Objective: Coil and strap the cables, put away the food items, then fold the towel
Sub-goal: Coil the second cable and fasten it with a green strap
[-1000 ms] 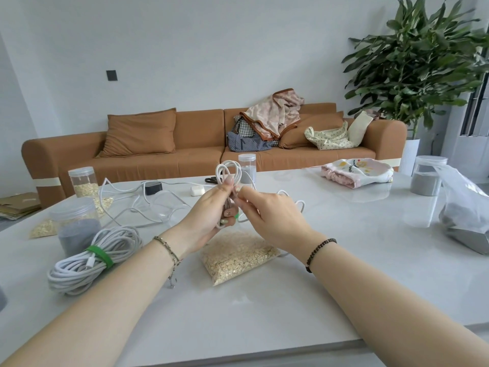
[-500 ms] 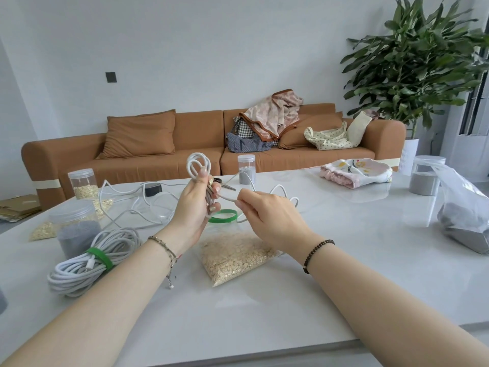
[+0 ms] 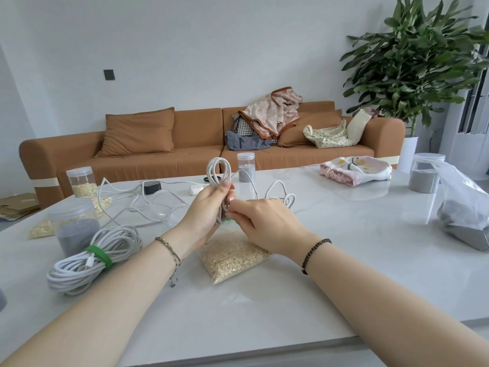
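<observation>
Reaching in from the near edge, both forearms meet above the middle of the table [image 3: 344,250]. Each wrist wears a bead bracelet.

Left hand [image 3: 207,207]: held upright, fingers curled round a bundle of thin white cable [image 3: 219,169]. The bundle's loops stand up above the fist.

Right hand [image 3: 264,225]: knuckles up, coming in from the right, fingertips pinching the same cable just under the left fingers. The two hands touch. A speck of green shows between them; cannot tell what it is.

The slack of the cable lies in loose loops on the table just beyond the right hand.

Bag of oats [image 3: 232,256]: flat on the table, directly under the hands, partly hidden by the wrists.

Thick cable coil [image 3: 79,271]: near left on the table, bound by a green strap [image 3: 100,256], beside a lidded jar of grey powder [image 3: 75,229].

Towel [image 3: 356,170]: bunched, far right of the table, well apart from the hands.
</observation>
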Action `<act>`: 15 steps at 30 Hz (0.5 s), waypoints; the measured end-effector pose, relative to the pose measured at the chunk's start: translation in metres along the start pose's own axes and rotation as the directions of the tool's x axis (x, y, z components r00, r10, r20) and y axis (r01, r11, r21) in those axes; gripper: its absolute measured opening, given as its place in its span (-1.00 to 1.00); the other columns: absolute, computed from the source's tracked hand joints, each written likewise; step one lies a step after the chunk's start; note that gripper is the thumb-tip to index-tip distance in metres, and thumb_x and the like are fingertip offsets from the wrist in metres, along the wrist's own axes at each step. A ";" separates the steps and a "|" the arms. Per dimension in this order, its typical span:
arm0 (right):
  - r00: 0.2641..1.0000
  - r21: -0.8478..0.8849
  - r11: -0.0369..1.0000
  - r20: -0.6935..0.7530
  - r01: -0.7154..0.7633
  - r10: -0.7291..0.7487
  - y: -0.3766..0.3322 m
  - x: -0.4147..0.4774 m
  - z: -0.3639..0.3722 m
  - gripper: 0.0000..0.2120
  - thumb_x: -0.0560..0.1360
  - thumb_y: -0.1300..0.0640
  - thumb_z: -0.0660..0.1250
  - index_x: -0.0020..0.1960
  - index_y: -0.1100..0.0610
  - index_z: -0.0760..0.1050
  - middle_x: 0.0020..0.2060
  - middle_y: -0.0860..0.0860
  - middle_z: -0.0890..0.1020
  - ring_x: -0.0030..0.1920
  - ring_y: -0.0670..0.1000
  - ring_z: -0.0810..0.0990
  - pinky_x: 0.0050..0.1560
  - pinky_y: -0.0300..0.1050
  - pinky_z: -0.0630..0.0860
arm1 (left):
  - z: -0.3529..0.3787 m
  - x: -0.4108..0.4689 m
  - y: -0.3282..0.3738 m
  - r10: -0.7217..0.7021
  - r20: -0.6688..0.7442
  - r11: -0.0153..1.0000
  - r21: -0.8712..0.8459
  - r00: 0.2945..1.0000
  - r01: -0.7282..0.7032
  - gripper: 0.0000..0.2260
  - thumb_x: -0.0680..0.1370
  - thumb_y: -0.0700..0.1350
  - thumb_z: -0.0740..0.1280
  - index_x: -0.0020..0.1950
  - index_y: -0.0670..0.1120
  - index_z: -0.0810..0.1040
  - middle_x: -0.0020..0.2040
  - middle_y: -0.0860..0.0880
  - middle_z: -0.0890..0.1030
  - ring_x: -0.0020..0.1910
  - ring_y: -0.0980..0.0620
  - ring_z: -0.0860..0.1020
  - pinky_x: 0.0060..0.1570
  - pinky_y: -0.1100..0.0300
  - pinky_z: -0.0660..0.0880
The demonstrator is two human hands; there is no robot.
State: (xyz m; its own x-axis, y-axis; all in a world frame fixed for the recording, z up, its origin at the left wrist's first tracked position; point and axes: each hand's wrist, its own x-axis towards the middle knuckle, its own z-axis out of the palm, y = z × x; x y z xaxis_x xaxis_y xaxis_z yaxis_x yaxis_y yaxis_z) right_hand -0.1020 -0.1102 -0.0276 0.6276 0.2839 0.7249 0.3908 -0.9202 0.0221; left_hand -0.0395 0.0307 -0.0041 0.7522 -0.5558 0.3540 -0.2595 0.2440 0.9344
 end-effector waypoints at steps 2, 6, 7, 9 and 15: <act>1.000 0.010 1.000 0.009 -0.014 0.014 0.000 0.000 -0.001 -0.84 0.65 0.01 0.19 -0.07 0.06 0.42 -0.38 -0.02 0.53 -0.40 0.16 0.46 -0.41 0.06 0.48 | 0.001 0.000 0.000 -0.011 -0.015 1.000 -0.023 1.000 0.011 -0.67 0.72 0.02 0.08 -0.18 -0.10 0.32 -0.32 0.01 0.34 -0.40 0.13 0.33 -0.38 0.33 0.35; 0.995 0.057 0.994 0.011 -0.098 0.098 -0.002 0.001 -0.006 -0.78 0.66 -0.04 0.19 -0.06 0.07 0.47 -0.42 -0.08 0.44 -0.40 0.11 0.41 -0.36 0.02 0.45 | -0.003 0.004 0.003 -0.004 -0.061 0.994 -0.108 0.998 -0.003 -0.69 0.73 0.02 0.04 -0.17 -0.07 0.28 -0.32 0.01 0.28 -0.38 0.13 0.38 -0.33 0.34 0.43; 0.993 0.054 0.991 0.020 -0.121 0.120 -0.002 0.002 -0.007 -0.77 0.66 -0.05 0.19 -0.06 0.07 0.47 -0.41 -0.08 0.45 -0.39 0.10 0.42 -0.35 0.00 0.43 | -0.005 0.006 0.004 0.006 -0.085 0.989 -0.148 0.996 -0.019 -0.69 0.73 0.03 0.05 -0.17 -0.07 0.29 -0.33 0.02 0.28 -0.36 0.12 0.38 -0.28 0.32 0.47; 0.982 0.059 0.982 0.073 -0.180 0.175 -0.001 0.002 -0.009 -0.74 0.66 -0.09 0.18 -0.08 0.05 0.44 -0.39 -0.06 0.50 -0.35 0.10 0.46 -0.32 -0.03 0.41 | -0.010 0.009 0.006 0.014 -0.162 0.966 -0.253 0.987 -0.055 -0.72 0.72 0.02 0.08 -0.15 -0.06 0.33 -0.36 0.05 0.28 -0.36 0.11 0.37 -0.17 0.23 0.52; 0.870 -0.022 0.915 0.301 -0.404 0.391 0.022 -0.001 -0.002 -0.62 0.68 -0.12 0.10 -0.24 0.03 0.31 -0.35 -0.03 0.50 -0.21 0.13 0.50 -0.25 -0.03 0.35 | -0.039 0.016 0.026 0.014 -0.481 0.889 -0.395 0.876 -0.231 -0.71 0.72 0.06 0.11 -0.16 -0.02 0.32 -0.42 0.10 0.26 -0.45 0.15 0.22 -0.44 0.35 0.27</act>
State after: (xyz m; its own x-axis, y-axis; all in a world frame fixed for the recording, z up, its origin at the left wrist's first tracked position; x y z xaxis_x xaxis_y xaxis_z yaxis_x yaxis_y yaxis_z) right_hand -0.0958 -0.1313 -0.0262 0.9015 -0.0317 0.4317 0.0892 -0.9623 -0.2570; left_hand -0.0104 0.0585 0.0243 0.9471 -0.1011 0.3047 -0.1657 0.6591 0.7336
